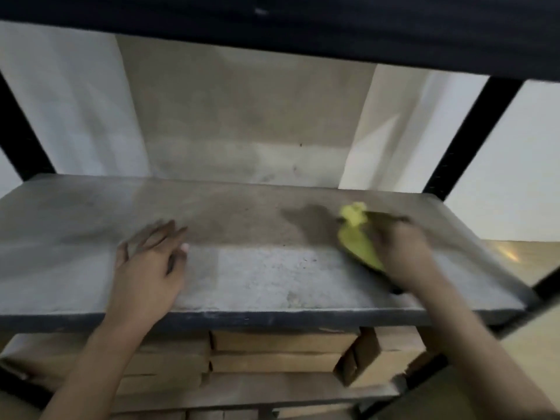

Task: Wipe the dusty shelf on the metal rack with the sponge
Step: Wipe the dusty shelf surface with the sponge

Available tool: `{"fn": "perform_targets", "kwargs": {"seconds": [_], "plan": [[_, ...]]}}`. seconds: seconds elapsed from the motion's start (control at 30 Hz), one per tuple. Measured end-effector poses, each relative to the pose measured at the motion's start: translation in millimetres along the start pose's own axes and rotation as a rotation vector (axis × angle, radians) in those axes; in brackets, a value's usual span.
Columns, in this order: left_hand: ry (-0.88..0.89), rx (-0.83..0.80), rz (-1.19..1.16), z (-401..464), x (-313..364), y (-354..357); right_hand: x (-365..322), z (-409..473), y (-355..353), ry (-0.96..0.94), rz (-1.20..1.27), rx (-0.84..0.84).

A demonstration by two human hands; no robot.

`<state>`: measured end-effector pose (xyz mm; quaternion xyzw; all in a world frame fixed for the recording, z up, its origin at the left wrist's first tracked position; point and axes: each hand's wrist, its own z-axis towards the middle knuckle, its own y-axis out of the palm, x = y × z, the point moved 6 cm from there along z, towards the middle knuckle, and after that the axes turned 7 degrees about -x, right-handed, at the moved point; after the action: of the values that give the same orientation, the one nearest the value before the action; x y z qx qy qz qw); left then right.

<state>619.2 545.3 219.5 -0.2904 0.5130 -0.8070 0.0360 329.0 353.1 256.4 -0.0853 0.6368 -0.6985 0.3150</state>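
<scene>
The dusty grey shelf [257, 277] of the black metal rack fills the middle of the head view. My right hand [403, 253] grips a yellow-green sponge [357, 234] and holds it against the shelf's right part. A darker streak lies on the shelf just left of the sponge. My left hand [151, 259] rests flat on the shelf's left part, fingers spread and straight, holding nothing. The whole frame is blurred by motion.
A dark upper shelf [272, 22] hangs close overhead. Black rack posts [472, 131] stand at the back right and back left. Stacked cardboard boxes [281, 353] fill the level below. A pale wall is behind the rack.
</scene>
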Motion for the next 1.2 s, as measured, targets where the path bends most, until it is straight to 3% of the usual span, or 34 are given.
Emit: {"fn": "perform_targets", "kwargs": {"seconds": [0.1,0.2,0.3,0.5,0.6,0.67,0.7,0.77,0.83,0.87,0.97,1.07,1.2], "plan": [[0.082,0.0,-0.146,7.1,55.3,14.1,-66.0,-28.3,53.8,-0.263,-0.184,-0.29],[0.13,-0.05,-0.179,12.0,96.1,38.1,-67.5,-38.6,56.9,-0.278,-0.185,-0.301],[0.177,-0.175,-0.13,8.0,118.3,68.1,2.9,-26.4,44.3,-0.106,-0.196,-0.272],[0.172,-0.301,0.108,6.5,121.5,98.1,183.9,-8.9,-13.0,0.472,-0.164,-0.165],[0.152,-0.278,0.094,6.5,121.2,96.0,216.2,-4.7,-21.5,0.697,-0.125,-0.103],[0.139,-0.267,0.089,6.3,121.9,96.3,216.7,-1.3,-25.2,0.733,-0.014,0.054],[0.136,-0.264,0.087,6.3,122.0,96.5,206.0,2.1,-27.6,0.654,0.085,0.171],[0.126,-0.25,0.07,6.4,120.2,96.5,146.0,12.4,-31.8,0.242,0.2,0.345],[0.122,-0.247,0.055,6.8,118.5,95.8,66.0,28.9,-19.0,-0.149,0.257,0.31],[0.122,-0.247,0.052,6.4,117.9,96.0,28.4,39.8,-8.0,-0.251,0.273,0.231],[0.133,-0.243,0.08,6.0,120.3,96.0,-50.5,76.7,37.7,-0.392,0.189,-0.022],[0.13,-0.252,0.102,6.4,120.5,96.2,-85.7,100.8,76.2,-0.402,0.034,-0.236],[0.137,-0.234,0.093,7.0,120.5,93.9,-76.2,101.7,92.7,-0.405,-0.023,-0.284]]}}
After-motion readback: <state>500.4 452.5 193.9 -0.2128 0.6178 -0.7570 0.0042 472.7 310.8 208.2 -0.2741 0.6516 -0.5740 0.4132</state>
